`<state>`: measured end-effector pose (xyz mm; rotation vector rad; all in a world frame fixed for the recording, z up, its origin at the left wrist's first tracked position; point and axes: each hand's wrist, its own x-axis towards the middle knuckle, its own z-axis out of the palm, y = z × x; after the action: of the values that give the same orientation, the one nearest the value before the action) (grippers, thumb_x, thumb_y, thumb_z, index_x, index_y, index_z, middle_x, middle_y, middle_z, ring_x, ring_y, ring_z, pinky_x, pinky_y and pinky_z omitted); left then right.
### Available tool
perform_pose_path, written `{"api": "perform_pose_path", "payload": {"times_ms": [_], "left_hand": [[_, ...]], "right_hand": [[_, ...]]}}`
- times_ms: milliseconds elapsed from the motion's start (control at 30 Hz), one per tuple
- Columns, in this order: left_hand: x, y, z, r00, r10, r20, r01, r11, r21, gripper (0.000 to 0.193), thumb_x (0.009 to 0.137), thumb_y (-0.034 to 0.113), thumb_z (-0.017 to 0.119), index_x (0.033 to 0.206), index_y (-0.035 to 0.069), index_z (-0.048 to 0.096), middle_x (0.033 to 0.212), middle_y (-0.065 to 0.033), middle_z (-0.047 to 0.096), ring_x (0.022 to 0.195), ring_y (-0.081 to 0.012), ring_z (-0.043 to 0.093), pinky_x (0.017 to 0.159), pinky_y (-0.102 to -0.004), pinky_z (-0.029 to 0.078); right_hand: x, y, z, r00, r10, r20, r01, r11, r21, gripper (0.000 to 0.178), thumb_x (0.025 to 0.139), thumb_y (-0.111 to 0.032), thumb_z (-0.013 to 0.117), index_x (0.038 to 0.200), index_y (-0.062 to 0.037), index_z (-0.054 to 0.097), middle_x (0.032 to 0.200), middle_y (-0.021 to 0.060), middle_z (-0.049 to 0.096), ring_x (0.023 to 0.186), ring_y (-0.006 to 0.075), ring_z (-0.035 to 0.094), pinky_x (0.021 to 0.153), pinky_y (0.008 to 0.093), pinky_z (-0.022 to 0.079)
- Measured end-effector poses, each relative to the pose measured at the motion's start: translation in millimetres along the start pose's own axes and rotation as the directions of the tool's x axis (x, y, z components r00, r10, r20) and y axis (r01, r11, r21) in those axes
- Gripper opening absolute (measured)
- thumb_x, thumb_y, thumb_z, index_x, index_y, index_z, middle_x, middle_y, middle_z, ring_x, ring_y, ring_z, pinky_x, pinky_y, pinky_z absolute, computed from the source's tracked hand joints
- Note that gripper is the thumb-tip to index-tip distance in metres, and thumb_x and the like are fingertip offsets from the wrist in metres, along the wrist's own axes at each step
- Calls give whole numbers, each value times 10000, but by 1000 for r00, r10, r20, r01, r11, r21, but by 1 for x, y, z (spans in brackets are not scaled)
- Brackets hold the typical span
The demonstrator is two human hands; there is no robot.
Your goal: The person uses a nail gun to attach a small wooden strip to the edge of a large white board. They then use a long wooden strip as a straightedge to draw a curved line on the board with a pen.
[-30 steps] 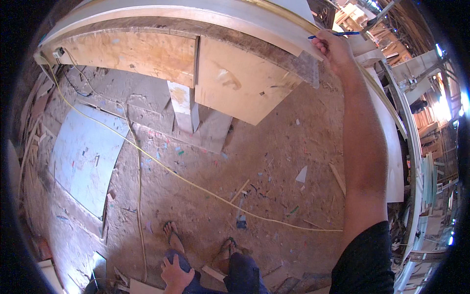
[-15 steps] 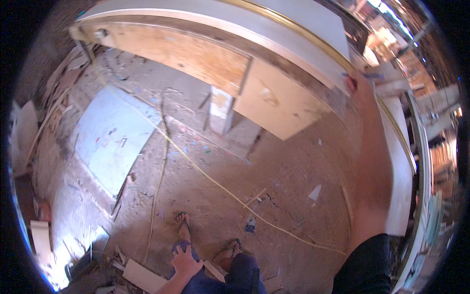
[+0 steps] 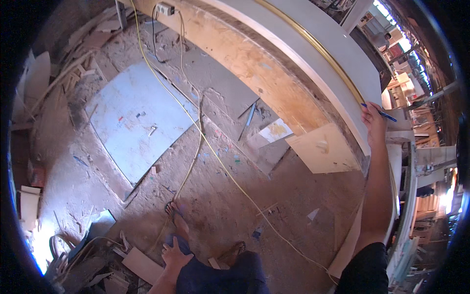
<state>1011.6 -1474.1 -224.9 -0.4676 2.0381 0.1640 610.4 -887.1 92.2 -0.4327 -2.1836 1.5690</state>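
My right hand [image 3: 375, 127] reaches out at the right, its fingers closed around a blue pen [image 3: 387, 116]. The pen lies beside the near end of a gold-coloured strip [image 3: 320, 45], which runs along a long white panel [image 3: 355, 56] on the workbench. Whether the pen's tip touches the strip or panel I cannot tell. My left hand [image 3: 175, 256] rests on my left knee, over dark blue trousers [image 3: 210, 277], with fingers spread and nothing held.
Below the panel is the bench's plywood side [image 3: 254, 68], with a power socket [image 3: 164, 9]. A yellow cable [image 3: 230, 171] crosses the dusty floor. A pale blue sheet [image 3: 142, 122] lies left; wood offcuts [image 3: 139, 264] lie near my feet. A person [image 3: 382, 40] is far right.
The view has turned, so the bench and floor items sit differently in it. The pen now shows clearly in my right hand at the strip. My left hand stays on my knee.
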Motion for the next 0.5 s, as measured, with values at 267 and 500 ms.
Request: {"api": "perform_pose_path", "payload": {"times_ms": [267,500], "left_hand": [[71,-35,-70,990,-45,134,67,984,-163,1084,653,571,819,1533,177,322,1521,-272,331,1357,-378,437,1078,-448,424],[81,-15,-87,984,-140,110,164,951,-261,908,675,420,814,1460,147,449,1462,-233,413,1329,-376,455,1061,-470,433]], "right_hand": [[70,-13,188,976,-3,216,13,999,-45,256,910,-189,694,1115,-45,642,985,56,686,882,138,634,797,264,507],[139,0,209,982,-47,184,63,995,-82,188,909,-185,691,1051,-63,669,881,21,670,788,108,616,715,246,508]]}}
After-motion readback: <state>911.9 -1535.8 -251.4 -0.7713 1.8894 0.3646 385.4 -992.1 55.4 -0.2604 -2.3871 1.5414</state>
